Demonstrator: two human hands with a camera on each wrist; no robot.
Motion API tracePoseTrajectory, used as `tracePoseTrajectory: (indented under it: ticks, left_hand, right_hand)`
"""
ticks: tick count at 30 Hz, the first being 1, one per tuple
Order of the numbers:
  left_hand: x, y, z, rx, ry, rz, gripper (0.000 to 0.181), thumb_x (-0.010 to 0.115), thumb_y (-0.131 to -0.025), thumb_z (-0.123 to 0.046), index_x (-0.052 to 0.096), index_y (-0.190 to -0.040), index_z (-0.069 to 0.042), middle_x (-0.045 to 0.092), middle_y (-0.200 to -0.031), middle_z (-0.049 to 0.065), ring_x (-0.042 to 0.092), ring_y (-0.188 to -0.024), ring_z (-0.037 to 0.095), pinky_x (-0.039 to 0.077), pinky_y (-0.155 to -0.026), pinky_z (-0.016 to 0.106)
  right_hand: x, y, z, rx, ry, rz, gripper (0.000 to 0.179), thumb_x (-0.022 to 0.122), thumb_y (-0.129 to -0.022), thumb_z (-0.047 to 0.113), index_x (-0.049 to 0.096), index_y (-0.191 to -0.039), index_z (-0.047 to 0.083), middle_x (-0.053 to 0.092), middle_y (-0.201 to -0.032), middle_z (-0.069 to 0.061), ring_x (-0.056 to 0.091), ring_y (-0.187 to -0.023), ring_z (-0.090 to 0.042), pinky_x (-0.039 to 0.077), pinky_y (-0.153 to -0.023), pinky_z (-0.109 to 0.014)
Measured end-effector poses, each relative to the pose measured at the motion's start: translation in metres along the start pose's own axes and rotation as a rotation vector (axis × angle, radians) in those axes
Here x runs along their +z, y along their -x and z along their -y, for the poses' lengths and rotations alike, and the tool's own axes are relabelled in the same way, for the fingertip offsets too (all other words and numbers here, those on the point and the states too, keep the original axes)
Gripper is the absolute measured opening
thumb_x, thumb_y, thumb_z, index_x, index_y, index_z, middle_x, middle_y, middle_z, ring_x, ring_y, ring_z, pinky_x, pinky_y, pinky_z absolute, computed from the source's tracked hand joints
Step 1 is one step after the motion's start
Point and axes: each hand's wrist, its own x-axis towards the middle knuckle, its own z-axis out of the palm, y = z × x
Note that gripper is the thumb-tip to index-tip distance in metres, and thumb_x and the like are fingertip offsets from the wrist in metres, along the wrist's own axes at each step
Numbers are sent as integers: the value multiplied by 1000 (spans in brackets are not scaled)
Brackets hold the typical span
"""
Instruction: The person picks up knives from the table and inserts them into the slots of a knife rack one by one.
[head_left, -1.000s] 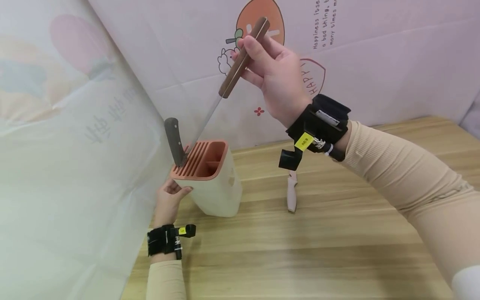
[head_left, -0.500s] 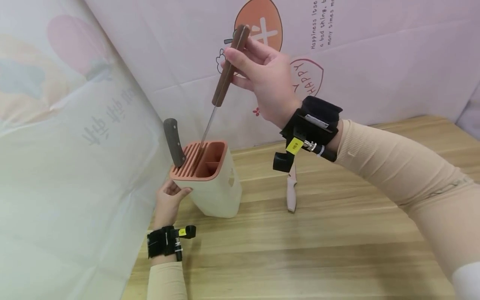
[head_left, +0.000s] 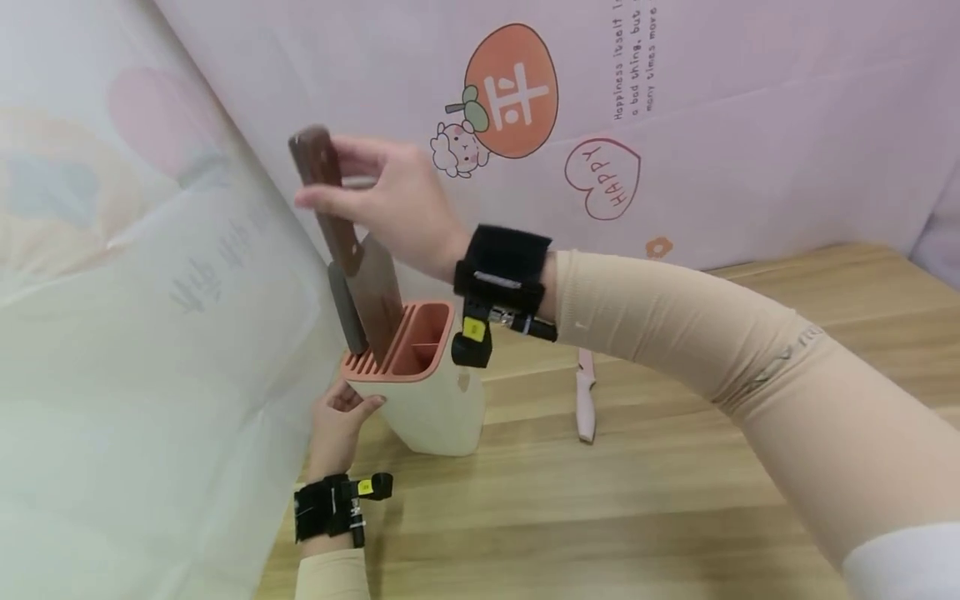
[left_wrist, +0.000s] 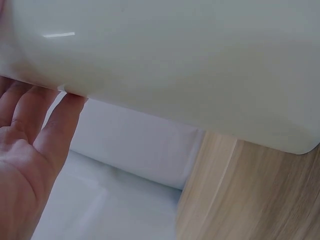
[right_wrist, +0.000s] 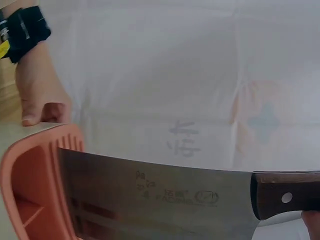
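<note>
Cleaver (head_left: 377,293) at the knife block (head_left: 431,417)

The person's right hand (head_left: 401,196) grips the brown handle (head_left: 342,243), the tilted blade (right_wrist: 170,192) meeting the slotted orange top (right_wrist: 70,136); I can't tell whether it has entered. The left hand (head_left: 335,423) holds the block's side, thumb opposite fingers.

Worktop (head_left: 675,483): light wood, grain running left to right. Behind far edge: pinkish creased sheet (head_left: 765,125) with orange fruit (head_left: 512,92), small cartoon animal (head_left: 457,150), red heart (head_left: 603,179) reading HAPPY, English lettering (head_left: 636,58), small orange flower (head_left: 659,247). Along left edge: whitish sheet (head_left: 150,450), faint prints (head_left: 165,117). Both sheets meet in slanting line toward far left corner. Light soft, even.
</note>
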Motion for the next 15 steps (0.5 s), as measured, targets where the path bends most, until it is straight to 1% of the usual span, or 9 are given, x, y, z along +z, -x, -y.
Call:
tracePoseTrajectory:
  ticks: [2, 4, 8, 11, 13, 15]
  left_hand:
    - [0, -2, 3, 17, 11, 0, 54, 73, -87, -4, 53, -137, -10, 66, -106, 1, 62, -96, 16, 52, -84, 23]
    - [1, -4, 6, 28, 11, 2, 55, 73, -87, -6, 53, -138, -12, 66, -110, 2, 62, -98, 16, 52, -84, 23]
    - [4, -2, 10, 12, -16, 6, 56, 76, -86, -12, 53, -137, -12, 64, -117, 4, 61, -105, 17, 52, -85, 23]
    - [5, 1, 13, -5, -20, 0, 55, 76, -86, -13, 54, -136, -11, 62, -121, 7, 59, -108, 19, 52, -87, 23]
    - [5, 1, 14, -4, -14, -7, 54, 75, -86, -11, 53, -136, -12, 61, -123, 7, 59, -109, 19, 51, -88, 24]
    - [5, -1, 14, 5, -15, -8, 54, 74, -87, -11, 53, -136, -12, 60, -123, 7, 58, -110, 19, 51, -89, 24]
  right_hand:
    - [5, 0, -23, 1, 50, 33, 48, 78, -82, 11, 61, -127, 7, 65, -122, -5, 65, -95, -6, 54, -77, -19]
    - [9, 4, -47, -4, 75, 55, 48, 78, -82, 12, 61, -127, 8, 65, -123, -6, 65, -95, -6, 55, -77, -19]
    - [13, 25, -89, 6, 90, 105, 51, 78, -82, 11, 59, -130, 7, 64, -124, -8, 66, -95, -8, 56, -75, -21]
    - [16, 39, -108, 29, 123, 147, 55, 77, -84, 15, 55, -134, 7, 63, -124, -9, 65, -95, -6, 56, -73, -21]
    - [18, 45, -115, 34, 166, 163, 59, 77, -85, 19, 52, -137, 9, 63, -125, -8, 65, -96, -4, 55, -74, -19]
    - [18, 47, -118, 25, 194, 158, 59, 76, -85, 22, 52, -138, 11, 64, -123, -6, 64, -96, -3, 54, -76, -18]
